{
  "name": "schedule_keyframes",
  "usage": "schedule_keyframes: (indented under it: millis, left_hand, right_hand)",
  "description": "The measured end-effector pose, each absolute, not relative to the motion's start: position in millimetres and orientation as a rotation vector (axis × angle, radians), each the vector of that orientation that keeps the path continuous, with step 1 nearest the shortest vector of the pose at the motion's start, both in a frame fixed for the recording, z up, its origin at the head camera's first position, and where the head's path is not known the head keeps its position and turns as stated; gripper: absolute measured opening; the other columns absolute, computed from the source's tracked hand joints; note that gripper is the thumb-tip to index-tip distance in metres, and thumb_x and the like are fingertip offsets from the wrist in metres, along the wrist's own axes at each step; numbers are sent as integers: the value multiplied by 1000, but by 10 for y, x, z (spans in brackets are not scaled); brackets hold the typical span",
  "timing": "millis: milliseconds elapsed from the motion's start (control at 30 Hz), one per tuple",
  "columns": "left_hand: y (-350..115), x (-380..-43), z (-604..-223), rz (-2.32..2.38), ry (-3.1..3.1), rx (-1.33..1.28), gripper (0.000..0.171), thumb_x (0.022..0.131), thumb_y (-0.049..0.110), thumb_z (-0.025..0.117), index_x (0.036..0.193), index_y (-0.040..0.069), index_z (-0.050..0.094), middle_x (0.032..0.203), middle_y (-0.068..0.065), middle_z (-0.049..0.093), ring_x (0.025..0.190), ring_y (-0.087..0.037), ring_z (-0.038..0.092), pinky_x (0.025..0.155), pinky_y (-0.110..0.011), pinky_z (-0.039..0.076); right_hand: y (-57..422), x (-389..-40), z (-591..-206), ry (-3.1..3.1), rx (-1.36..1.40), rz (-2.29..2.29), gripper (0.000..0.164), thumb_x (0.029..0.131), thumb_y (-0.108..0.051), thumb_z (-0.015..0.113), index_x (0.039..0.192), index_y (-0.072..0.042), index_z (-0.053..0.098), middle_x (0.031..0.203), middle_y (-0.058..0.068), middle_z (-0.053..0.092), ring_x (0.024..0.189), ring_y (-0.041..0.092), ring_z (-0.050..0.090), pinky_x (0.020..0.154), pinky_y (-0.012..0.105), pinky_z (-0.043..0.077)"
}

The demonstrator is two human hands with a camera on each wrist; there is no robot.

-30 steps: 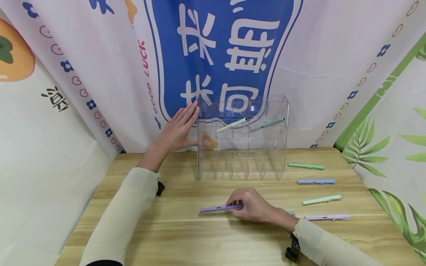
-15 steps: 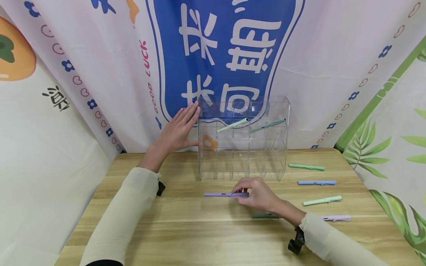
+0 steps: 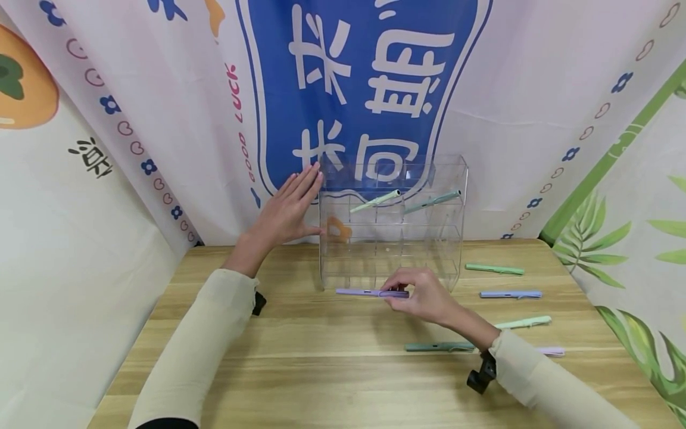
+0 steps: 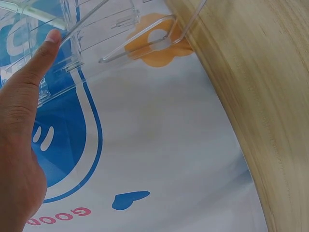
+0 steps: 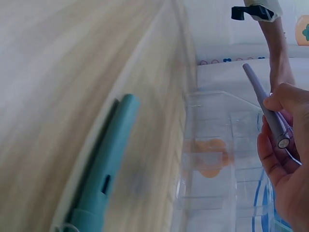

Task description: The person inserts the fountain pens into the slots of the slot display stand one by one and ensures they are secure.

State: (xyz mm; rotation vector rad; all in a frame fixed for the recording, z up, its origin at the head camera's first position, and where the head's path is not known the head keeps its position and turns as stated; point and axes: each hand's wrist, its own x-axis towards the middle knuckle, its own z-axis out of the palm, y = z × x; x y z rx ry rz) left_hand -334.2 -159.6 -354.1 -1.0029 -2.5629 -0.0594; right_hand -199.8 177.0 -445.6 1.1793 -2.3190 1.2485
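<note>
A clear acrylic rack (image 3: 388, 250) with rows of compartments stands at the back of the table. My left hand (image 3: 286, 211) rests with straight fingers against its left side; in the left wrist view the thumb (image 4: 48, 46) lies along the rack's edge. My right hand (image 3: 420, 295) pinches a purple pen (image 3: 356, 292) near its clip end, the barrel pointing left, in front of the rack's lower edge. The right wrist view shows the purple pen (image 5: 263, 99) between thumb and fingers. A light green pen (image 3: 375, 201) and a teal pen (image 3: 433, 201) lean in the rack's upper row.
On the wooden table (image 3: 300, 381), right of the rack, lie a green pen (image 3: 494, 269), a blue pen (image 3: 510, 294), a mint pen (image 3: 527, 322) and a lilac pen (image 3: 552, 351) partly behind the right sleeve. A dark teal pen (image 3: 436, 347) lies below the right hand. A printed curtain (image 3: 498, 119) hangs behind.
My right hand has carried the purple pen away from me and slightly right, toward the rack's lower front. The dark teal pen has come into fuller view. My left hand has stayed in place.
</note>
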Motion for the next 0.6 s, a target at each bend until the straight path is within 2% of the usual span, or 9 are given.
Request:
schedule_keyframes:
  millis: [267, 600]
  left_hand:
    - [-1592, -3344, -3536, -60, -2567, -999, 135, 73, 54, 96, 169, 1, 17, 179, -12, -3, 165, -28, -2, 134, -45, 3]
    - [-1594, -3350, -3531, -54, -2588, -995, 134, 74, 57, 93, 169, 1, 16, 179, -11, -4, 165, -26, -4, 134, -46, 4]
  right_hand:
    - [1841, -2063, -4336, -2290, 1158, 1249, 24, 80, 8, 84, 97, -8, 82, 91, 7, 78, 73, 14, 69, 60, 30, 61]
    - [1878, -2159, -4166, -2245, 1149, 1153, 23, 79, 7, 85, 94, -8, 81, 87, 1, 78, 70, 10, 67, 59, 27, 60]
